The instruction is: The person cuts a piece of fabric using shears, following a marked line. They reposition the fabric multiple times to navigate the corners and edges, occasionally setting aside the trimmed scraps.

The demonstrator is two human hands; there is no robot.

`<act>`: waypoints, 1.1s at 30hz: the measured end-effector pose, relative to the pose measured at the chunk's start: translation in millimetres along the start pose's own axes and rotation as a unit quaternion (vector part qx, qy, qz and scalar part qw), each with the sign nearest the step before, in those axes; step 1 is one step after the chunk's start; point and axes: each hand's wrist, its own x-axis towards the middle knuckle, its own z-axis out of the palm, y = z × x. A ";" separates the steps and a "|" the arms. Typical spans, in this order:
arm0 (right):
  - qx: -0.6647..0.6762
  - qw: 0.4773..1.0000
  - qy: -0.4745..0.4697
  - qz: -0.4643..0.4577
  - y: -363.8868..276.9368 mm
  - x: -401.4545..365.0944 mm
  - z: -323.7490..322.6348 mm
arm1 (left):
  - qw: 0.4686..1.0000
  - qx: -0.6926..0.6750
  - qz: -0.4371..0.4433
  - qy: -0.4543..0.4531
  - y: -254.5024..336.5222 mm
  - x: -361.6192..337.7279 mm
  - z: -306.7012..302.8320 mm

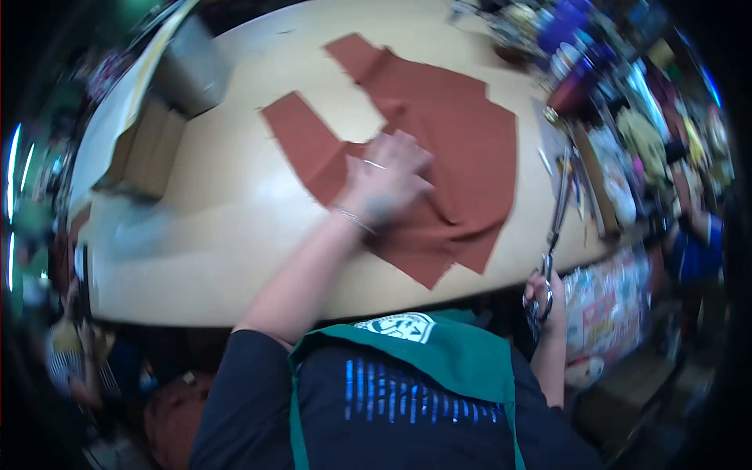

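A rust-brown piece of cut fabric (462, 133) lies on the table, with two strips reaching to the upper left and creases through its middle. My left hand (388, 176) rests on the fabric's left middle part, fingers spread, slightly blurred by motion. At the table's near right edge, my right hand (546, 294) has its fingers in the handles of a pair of scissors (558, 211). The long blades point up and away, looking closed together, and are apart from the fabric.
Cardboard boxes (149, 149) stand at the table's left. Along the right edge lie pens (580, 192), a dark red bottle (570, 94) and piled clutter. A printed plastic bag (607, 313) hangs below the right edge. Other people (697, 235) are at the far right and far left.
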 end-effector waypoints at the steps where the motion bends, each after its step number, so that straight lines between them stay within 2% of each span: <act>1: -0.002 1.000 -0.011 0.007 1.7 -5.5 -5.8 | 0.995 -0.085 -0.016 0.045 -39.2 3.4 -1.5; 2: -0.013 1.000 -0.021 0.006 2.1 -11.5 -8.6 | 0.997 -0.015 -0.047 0.063 -78.5 5.3 0.5; 3: -0.026 0.999 -0.035 0.003 1.4 -15.6 -10.8 | 0.991 0.063 -0.117 -0.005 -93.7 1.1 -15.4; 4: -0.061 0.997 -0.046 -0.005 2.6 -19.4 -14.4 | 0.983 0.096 -0.156 -0.025 -116.0 -7.9 -8.5; 5: -0.061 0.996 -0.059 0.006 -1.4 -23.8 -14.6 | 0.982 0.120 -0.143 -0.034 -129.3 -15.2 -8.4; 7: -0.063 0.995 -0.075 0.016 5.7 -32.2 -17.0 | 0.971 0.134 -0.194 -0.036 -131.6 -31.6 -9.7; 9: -0.043 0.996 -0.073 0.033 5.3 -41.7 -11.3 | 0.949 0.126 -0.287 -0.031 -123.6 -64.0 -12.1; 12: -0.001 0.995 -0.081 0.065 18.5 -44.2 -1.2 | 0.880 0.138 -0.453 -0.027 -113.2 -115.9 -18.5; 15: -0.020 0.992 -0.107 0.061 30.8 -36.1 3.3 | 0.882 0.167 -0.441 0.018 -89.0 -148.1 -22.5; 17: -0.026 0.988 -0.146 0.051 21.8 -30.5 6.6 | 0.944 0.128 -0.299 0.055 -55.4 -152.9 -24.9; 18: -0.023 0.987 -0.148 0.053 18.0 -28.6 8.4 | 0.977 0.105 -0.182 0.046 -39.8 -152.7 -29.8; 19: -0.019 0.987 -0.151 0.055 16.0 -27.1 10.5 | 0.994 0.086 -0.070 -0.005 -27.0 -150.3 -35.7; 21: -0.002 0.987 -0.149 0.055 12.2 -26.9 12.6 | 0.991 0.077 0.033 -0.103 -2.1 -151.2 -41.9; 22: -0.003 0.986 -0.162 0.045 15.9 -25.2 11.3 | 0.987 0.079 0.077 -0.116 -0.4 -151.9 -31.9; 24: 0.000 0.986 -0.163 0.033 21.3 -25.7 11.7 | 0.984 0.063 0.099 -0.136 7.8 -144.6 -14.0; 27: 0.007 0.985 -0.159 0.061 24.5 -31.7 16.8 | 0.985 0.013 0.133 -0.111 37.4 -129.4 15.1; 32: -0.007 0.982 -0.137 0.127 10.8 -60.2 24.4 | 0.987 -0.003 0.114 -0.112 91.6 -109.1 27.4; 33: -0.021 0.982 -0.142 0.119 15.0 -63.1 20.5 | 0.984 -0.073 0.116 -0.116 94.5 -104.9 27.4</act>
